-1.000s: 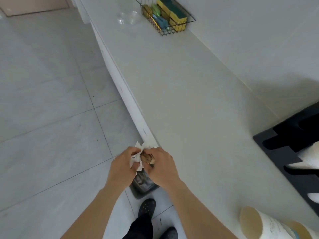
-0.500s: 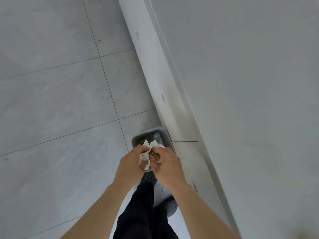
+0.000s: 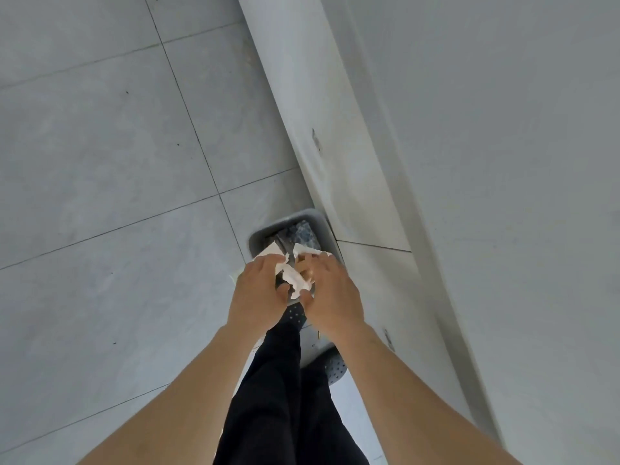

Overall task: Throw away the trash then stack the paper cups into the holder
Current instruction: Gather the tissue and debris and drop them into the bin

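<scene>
My left hand and my right hand are together over the floor, both gripping a crumpled white paper napkin with something brownish inside it. Directly below and just beyond the hands stands a small grey trash bin on the floor, against the foot of the counter, with a dark bag or trash inside. The paper cups and the holder are out of view.
The white counter top fills the right side; its front panel runs diagonally down to the floor. Grey floor tiles lie to the left. My dark trousers and perforated shoes are below the hands.
The view has tipped down from the counter to the floor. The cups, dark tray and wire basket have left the view. Both hands carried the napkin off the counter edge to above the bin.
</scene>
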A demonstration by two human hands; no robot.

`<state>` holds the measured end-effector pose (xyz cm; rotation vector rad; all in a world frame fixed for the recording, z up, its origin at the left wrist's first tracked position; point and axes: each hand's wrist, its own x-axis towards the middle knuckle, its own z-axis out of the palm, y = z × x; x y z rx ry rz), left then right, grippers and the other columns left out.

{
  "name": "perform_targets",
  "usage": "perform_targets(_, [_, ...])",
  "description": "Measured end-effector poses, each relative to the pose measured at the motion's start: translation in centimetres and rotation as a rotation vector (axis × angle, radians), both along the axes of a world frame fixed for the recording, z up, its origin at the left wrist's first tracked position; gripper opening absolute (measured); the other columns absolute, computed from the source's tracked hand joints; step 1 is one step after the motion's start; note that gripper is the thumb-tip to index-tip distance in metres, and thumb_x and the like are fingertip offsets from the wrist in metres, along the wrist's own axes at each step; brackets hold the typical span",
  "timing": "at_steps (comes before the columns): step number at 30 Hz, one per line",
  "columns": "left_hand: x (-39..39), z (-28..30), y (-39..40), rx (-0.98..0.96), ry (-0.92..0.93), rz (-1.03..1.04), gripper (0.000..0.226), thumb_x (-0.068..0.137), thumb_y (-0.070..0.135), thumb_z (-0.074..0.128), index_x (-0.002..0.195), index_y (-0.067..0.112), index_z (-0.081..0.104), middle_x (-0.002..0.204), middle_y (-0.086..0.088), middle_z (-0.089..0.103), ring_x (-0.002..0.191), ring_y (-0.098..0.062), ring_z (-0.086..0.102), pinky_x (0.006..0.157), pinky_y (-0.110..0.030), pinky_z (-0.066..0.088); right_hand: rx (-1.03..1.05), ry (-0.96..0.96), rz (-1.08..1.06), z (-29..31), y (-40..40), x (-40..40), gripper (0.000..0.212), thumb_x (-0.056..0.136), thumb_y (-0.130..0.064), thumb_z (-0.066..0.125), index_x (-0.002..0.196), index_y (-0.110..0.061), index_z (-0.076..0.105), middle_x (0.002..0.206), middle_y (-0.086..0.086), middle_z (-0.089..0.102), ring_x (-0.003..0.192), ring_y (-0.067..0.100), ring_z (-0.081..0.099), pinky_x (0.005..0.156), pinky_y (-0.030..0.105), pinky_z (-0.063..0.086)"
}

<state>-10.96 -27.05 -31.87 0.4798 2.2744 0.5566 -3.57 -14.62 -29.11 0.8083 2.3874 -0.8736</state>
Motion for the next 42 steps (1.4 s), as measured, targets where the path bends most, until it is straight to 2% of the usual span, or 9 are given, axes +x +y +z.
perform_targets(4, [-0.4, 0.4, -0.2, -0.051, 0.051, -0.024, 0.048, 0.09, 0.015, 0.07, 0.134, 0.02, 0.052, 0.137, -0.002, 0.059, 0.125, -0.025, 0.053, 0.108, -0.04, 0.044, 0.011, -0.067, 0.008, 0.2, 0.3, 0.5, 0.062, 0.096, -0.03, 0.066, 0.151, -0.026, 0.036, 0.158, 0.002, 0.037, 0.145, 0.025, 0.036, 0.114, 0.039, 0.039])
perform_targets(7, [-0.6, 1.3, -0.3, -0.052, 0.066, -0.063, 0.048, 0.093, 0.022, 0.068, 0.137, 0.022, 0.05, 0.139, 0.0, 0.058, 0.127, -0.023, 0.052, 0.11, -0.039, 0.044, 0.026, -0.079, 0.039, 1.1, 0.4, 0.7, 0.062, 0.099, -0.035, 0.062, 0.152, -0.022, 0.033, 0.159, 0.005, 0.035, 0.147, 0.025, 0.031, 0.118, 0.037, 0.032])
perform_targets(16, [-0.5, 4.5, -1.4, -0.028, 0.124, -0.057, 0.047, 0.093, 0.025, 0.068, 0.136, 0.021, 0.049, 0.135, 0.0, 0.058, 0.122, -0.022, 0.054, 0.103, -0.038, 0.048, 0.053, -0.024, 0.033, 4.1, 0.5, 0.5, 0.061, 0.098, -0.037, 0.06, 0.151, -0.022, 0.034, 0.155, 0.005, 0.038, 0.144, 0.025, 0.035, 0.116, 0.038, 0.035])
perform_targets(22, [0.4, 3.5, -3.3, -0.061, 0.115, -0.008, 0.046, 0.095, 0.029, 0.065, 0.138, 0.023, 0.047, 0.136, 0.002, 0.056, 0.123, -0.02, 0.053, 0.1, -0.036, 0.047, 0.053, -0.005, 0.027, 3.6, -0.5, 1.3, 0.06, 0.098, -0.038, 0.06, 0.151, -0.024, 0.035, 0.155, 0.004, 0.039, 0.143, 0.024, 0.037, 0.115, 0.038, 0.036])
perform_targets(27, [1.2, -0.9, -4.9, -0.084, 0.07, 0.061, 0.045, 0.095, 0.028, 0.064, 0.138, 0.024, 0.048, 0.138, 0.003, 0.055, 0.124, -0.02, 0.052, 0.101, -0.036, 0.046, 0.035, -0.029, 0.065, -0.4, -2.0, 2.5, 0.056, 0.099, -0.035, 0.058, 0.149, -0.022, 0.037, 0.154, 0.004, 0.039, 0.141, 0.024, 0.038, 0.114, 0.037, 0.038])
perform_targets(36, [0.7, -14.2, -5.8, -0.152, 0.0, 0.127, 0.044, 0.097, 0.034, 0.061, 0.138, 0.027, 0.048, 0.138, -0.003, 0.054, 0.125, -0.023, 0.053, 0.101, -0.038, 0.047, 0.001, -0.092, 0.118, -12.7, -4.4, 3.4, 0.055, 0.1, -0.035, 0.056, 0.15, -0.024, 0.036, 0.154, 0.003, 0.039, 0.14, 0.023, 0.038, 0.113, 0.038, 0.04])
perform_targets(42, [-0.3, -21.3, -4.7, -0.198, -0.082, 0.124, 0.056, 0.099, 0.039, 0.056, 0.15, 0.025, 0.038, 0.152, -0.008, 0.043, 0.134, -0.029, 0.046, 0.106, -0.043, 0.043, 0.004, -0.127, 0.119, -18.1, -4.7, 4.5, 0.053, 0.098, -0.033, 0.059, 0.146, -0.023, 0.04, 0.145, 0.002, 0.046, 0.131, 0.022, 0.045, 0.105, 0.036, 0.045])
